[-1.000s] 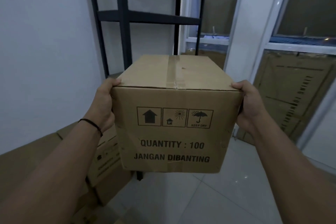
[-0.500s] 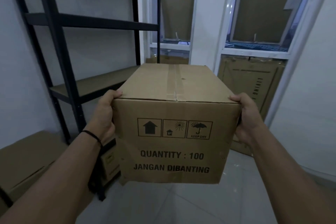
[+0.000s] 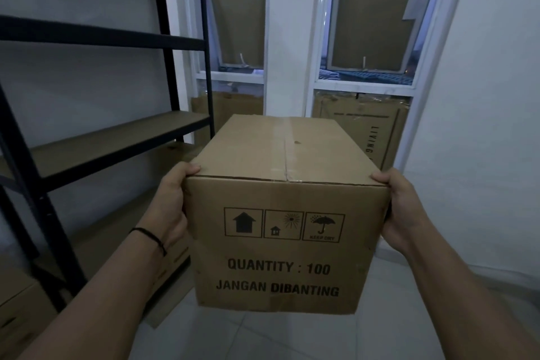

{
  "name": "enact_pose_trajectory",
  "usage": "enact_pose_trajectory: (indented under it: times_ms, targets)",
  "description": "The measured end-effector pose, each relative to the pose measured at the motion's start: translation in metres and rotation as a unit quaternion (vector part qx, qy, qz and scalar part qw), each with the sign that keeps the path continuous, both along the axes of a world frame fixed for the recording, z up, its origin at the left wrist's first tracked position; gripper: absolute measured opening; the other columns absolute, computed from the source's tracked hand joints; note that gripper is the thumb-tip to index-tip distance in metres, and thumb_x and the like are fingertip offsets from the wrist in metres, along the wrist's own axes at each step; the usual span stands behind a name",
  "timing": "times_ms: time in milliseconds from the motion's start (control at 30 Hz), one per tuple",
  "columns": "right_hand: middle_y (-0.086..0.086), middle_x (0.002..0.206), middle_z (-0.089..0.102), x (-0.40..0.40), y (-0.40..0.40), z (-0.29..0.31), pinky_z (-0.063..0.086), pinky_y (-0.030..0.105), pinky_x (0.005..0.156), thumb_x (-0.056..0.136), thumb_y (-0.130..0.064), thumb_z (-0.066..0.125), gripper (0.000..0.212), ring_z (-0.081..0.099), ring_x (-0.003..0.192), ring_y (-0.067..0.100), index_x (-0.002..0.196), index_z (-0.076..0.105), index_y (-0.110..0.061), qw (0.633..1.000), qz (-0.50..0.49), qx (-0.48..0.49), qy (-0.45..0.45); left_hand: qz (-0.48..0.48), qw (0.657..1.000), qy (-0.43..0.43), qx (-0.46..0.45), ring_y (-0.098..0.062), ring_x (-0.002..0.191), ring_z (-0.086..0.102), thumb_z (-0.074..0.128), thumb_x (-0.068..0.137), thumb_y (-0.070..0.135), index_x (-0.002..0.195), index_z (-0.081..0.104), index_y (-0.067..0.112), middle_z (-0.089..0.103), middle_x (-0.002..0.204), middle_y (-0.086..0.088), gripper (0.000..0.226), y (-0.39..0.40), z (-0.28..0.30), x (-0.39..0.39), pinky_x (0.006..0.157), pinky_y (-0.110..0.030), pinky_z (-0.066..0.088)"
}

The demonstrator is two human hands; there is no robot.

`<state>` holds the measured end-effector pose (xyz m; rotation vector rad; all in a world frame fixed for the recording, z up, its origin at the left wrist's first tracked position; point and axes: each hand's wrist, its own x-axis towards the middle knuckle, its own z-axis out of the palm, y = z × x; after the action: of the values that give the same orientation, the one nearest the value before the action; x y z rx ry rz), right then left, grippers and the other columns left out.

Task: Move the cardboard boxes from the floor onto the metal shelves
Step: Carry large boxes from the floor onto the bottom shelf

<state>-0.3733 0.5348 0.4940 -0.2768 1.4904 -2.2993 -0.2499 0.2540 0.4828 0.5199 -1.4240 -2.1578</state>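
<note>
- While both arms reach forward in the head view, the box point(image 3: 280, 213) is held in the air between the two hands, clear of the floor point(image 3: 321, 336) and not on any shelf.
- The left hand point(image 3: 172, 207) grasps the box's left side near the top near corner, thumb hooked over the top edge, its fingers hidden behind the side wall.
- The right hand point(image 3: 400, 210) grasps the right side the same way, thumb tip on the top edge, fingers out of sight round the side.
- The box sits upright, taped along the top seam; its near face reads "QUANTITY : 100" and "JANGAN DIBANTING" under three handling symbols.
- The rack point(image 3: 181, 38) stands to the left, its middle shelf point(image 3: 111, 143) just left of the box and about level with the box's top.
- More boxes point(image 3: 20, 316) lie low at the near left, under the rack.
- Windows point(image 3: 365, 76) at the far side are backed with cardboard.
- A dark band point(image 3: 150, 238) circles the left wrist.
</note>
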Motion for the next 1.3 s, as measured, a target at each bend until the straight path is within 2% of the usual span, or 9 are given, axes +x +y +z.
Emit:
enact_pose_trajectory:
  times_ms: [267,433,600,733,933,1033,1100,1200,1300]
  targets:
    - [0.009,0.085,0.066,-0.062,-0.024,-0.018,0.048,0.031,0.060,0.088,-0.028,0.045,0.039,0.061,0.071,0.022,0.117,0.062,-0.009,0.997,-0.050,0.055,-0.011,-0.043,0.999,-0.003,0.025,-0.022,0.069,0.063,0.054,0.086,0.030,0.105,0.063,0.013,0.070,0.071,-0.005,0.028,-0.030,-0.018,-0.072,0.064,-0.033,0.049]
    - [0.010,0.089,0.065,-0.107,-0.050,-0.029,0.044,0.032,0.063,0.088,-0.027,0.045,0.034,0.060,0.075,0.023,0.113,0.060,-0.009,0.994,-0.084,0.064,-0.011,-0.078,0.996,-0.006,0.040,-0.017,0.063,0.064,0.050,0.087,0.027,0.108,0.064,0.015,0.070,0.074,-0.004,0.028,-0.058,-0.026,-0.124,0.050,-0.027,0.051]
    - [0.010,0.089,0.067,-0.143,-0.067,-0.038,0.046,0.032,0.064,0.088,-0.026,0.045,0.036,0.061,0.079,0.024,0.113,0.064,-0.007,0.993,-0.103,0.059,-0.016,-0.121,0.990,-0.019,0.069,-0.021,0.066,0.065,0.050,0.086,0.022,0.108,0.063,0.007,0.069,0.081,-0.010,0.029,-0.083,-0.027,-0.167,0.053,-0.028,0.053]
    - [0.012,0.092,0.068,-0.174,-0.074,-0.042,0.048,0.033,0.064,0.090,-0.025,0.044,0.036,0.062,0.080,0.024,0.114,0.064,-0.007,0.993,-0.102,0.059,-0.019,-0.147,0.987,-0.014,0.066,-0.023,0.080,0.064,0.050,0.086,0.020,0.120,0.061,0.010,0.068,0.098,-0.012,0.037,-0.094,-0.031,-0.203,0.061,-0.029,0.055]
    - [0.009,0.087,0.067,-0.235,-0.072,-0.053,0.047,0.031,0.063,0.090,-0.024,0.044,0.033,0.061,0.075,0.022,0.113,0.063,-0.008,0.994,-0.093,0.056,-0.030,-0.133,0.989,-0.021,0.064,-0.024,0.080,0.062,0.048,0.088,0.020,0.114,0.063,0.012,0.067,0.098,-0.012,0.031,-0.090,-0.042,-0.259,0.070,-0.033,0.048]
    - [0.007,0.081,0.067,-0.272,-0.069,-0.057,0.048,0.027,0.056,0.090,-0.024,0.044,0.029,0.062,0.068,0.020,0.105,0.064,-0.011,0.994,-0.075,0.063,-0.036,-0.110,0.992,-0.034,0.059,-0.021,0.071,0.063,0.048,0.090,0.023,0.106,0.064,0.010,0.069,0.083,-0.009,0.026,-0.082,-0.046,-0.291,0.061,-0.029,0.051]
    - [0.005,0.075,0.067,-0.301,-0.066,-0.058,0.047,0.025,0.052,0.086,-0.027,0.048,0.026,0.062,0.062,0.017,0.099,0.065,-0.012,0.995,-0.065,0.069,-0.037,-0.096,0.992,-0.041,0.065,-0.021,0.068,0.064,0.051,0.089,0.026,0.105,0.062,0.009,0.069,0.082,-0.009,0.026,-0.076,-0.049,-0.312,0.055,-0.027,0.053]
    - [0.004,0.075,0.067,-0.352,-0.062,-0.057,0.044,0.028,0.057,0.076,-0.032,0.054,0.030,0.061,0.064,0.016,0.097,0.066,-0.013,0.994,-0.053,0.089,-0.025,-0.079,0.993,-0.041,0.077,-0.022,0.071,0.064,0.052,0.087,0.030,0.113,0.062,0.007,0.069,0.088,-0.011,0.036,-0.069,-0.052,-0.348,0.059,-0.030,0.052]
    - [0.004,0.073,0.065,-0.398,-0.060,-0.056,0.043,0.029,0.061,0.086,-0.028,0.048,0.021,0.059,0.066,0.019,0.090,0.064,-0.014,0.995,-0.026,0.093,-0.030,-0.069,0.993,-0.027,0.087,-0.022,0.069,0.066,0.048,0.089,0.030,0.111,0.064,0.007,0.070,0.084,-0.009,0.035,-0.060,-0.053,-0.377,0.061,-0.031,0.051]
